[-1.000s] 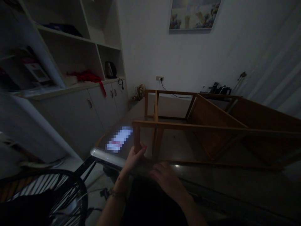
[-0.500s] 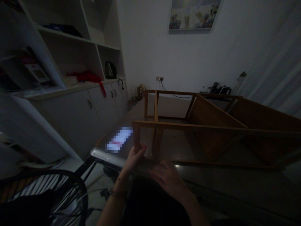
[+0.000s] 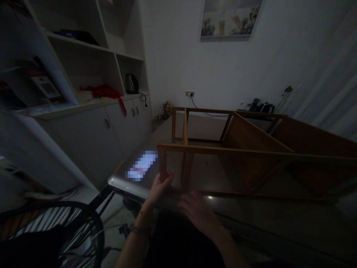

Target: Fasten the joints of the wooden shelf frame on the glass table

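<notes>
A brown wooden shelf rack (image 3: 237,150) lies on its side across a table (image 3: 206,175). My left hand (image 3: 161,184) is closed around the short crosspiece (image 3: 162,163) at its near left end, thumb up. Low by the table's front edge, my right hand (image 3: 195,206) has its fingers curled in near the rack's bottom rail (image 3: 231,194). What those fingers hold, if anything, is too dark to make out. A lit, pixelated screen-like patch (image 3: 142,165) lies on the table left of the crosspiece.
A black slatted chair (image 3: 83,212) stands at the lower left. White cabinets (image 3: 119,126) line the left side, with a kettle (image 3: 131,83) and red cloth (image 3: 104,91) on them. Dark appliances (image 3: 262,106) sit behind the rack.
My right hand has shifted slightly and its fingers look more curled. My left hand keeps its hold on the crosspiece, and the rack has stayed in place.
</notes>
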Available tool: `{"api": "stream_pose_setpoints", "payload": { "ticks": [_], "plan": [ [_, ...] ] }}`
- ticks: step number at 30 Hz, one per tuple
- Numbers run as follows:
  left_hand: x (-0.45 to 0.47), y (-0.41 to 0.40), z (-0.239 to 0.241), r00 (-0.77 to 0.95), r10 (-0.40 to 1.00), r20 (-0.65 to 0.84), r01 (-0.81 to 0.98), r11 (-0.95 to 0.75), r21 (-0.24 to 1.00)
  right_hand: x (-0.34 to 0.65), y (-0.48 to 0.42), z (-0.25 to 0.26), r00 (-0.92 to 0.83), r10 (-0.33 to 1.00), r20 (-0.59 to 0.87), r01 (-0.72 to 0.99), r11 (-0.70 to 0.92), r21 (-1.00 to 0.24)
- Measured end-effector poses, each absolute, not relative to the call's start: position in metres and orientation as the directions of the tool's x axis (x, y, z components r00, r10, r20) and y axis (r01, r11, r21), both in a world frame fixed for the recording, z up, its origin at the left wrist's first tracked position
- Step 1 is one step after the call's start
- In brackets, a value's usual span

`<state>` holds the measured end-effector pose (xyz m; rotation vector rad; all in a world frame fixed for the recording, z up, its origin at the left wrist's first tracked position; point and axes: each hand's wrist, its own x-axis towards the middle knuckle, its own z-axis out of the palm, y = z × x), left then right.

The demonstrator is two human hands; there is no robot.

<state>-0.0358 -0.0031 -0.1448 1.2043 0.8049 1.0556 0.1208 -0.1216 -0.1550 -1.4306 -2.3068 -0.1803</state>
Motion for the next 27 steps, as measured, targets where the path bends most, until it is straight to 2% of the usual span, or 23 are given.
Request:
{"api": "stream_pose_setpoints", "payload": {
  "ticks": [7, 15, 22, 27],
  "plan": [
    [-0.037, -0.003, -0.146, 0.340, 0.939, 0.046, -0.205, 0.026, 0.978, 0.115, -0.115, -0.155, -0.426, 0.792, 0.437, 0.870, 0.491, -0.044],
    [-0.037, -0.004, -0.147, 0.352, 0.933, 0.068, -0.216, 0.010, 0.976, 0.106, -0.111, -0.171, -0.330, 0.711, 0.621, 0.882, 0.466, -0.066],
    [-0.036, -0.005, -0.143, 0.333, 0.942, 0.045, -0.210, 0.028, 0.977, 0.101, -0.114, -0.173, -0.293, 0.709, 0.641, 0.896, 0.438, -0.074],
    [-0.037, -0.003, -0.143, 0.311, 0.947, 0.076, -0.181, -0.020, 0.983, 0.101, -0.114, -0.181, -0.307, 0.680, 0.666, 0.905, 0.425, -0.016]
  ]
}}
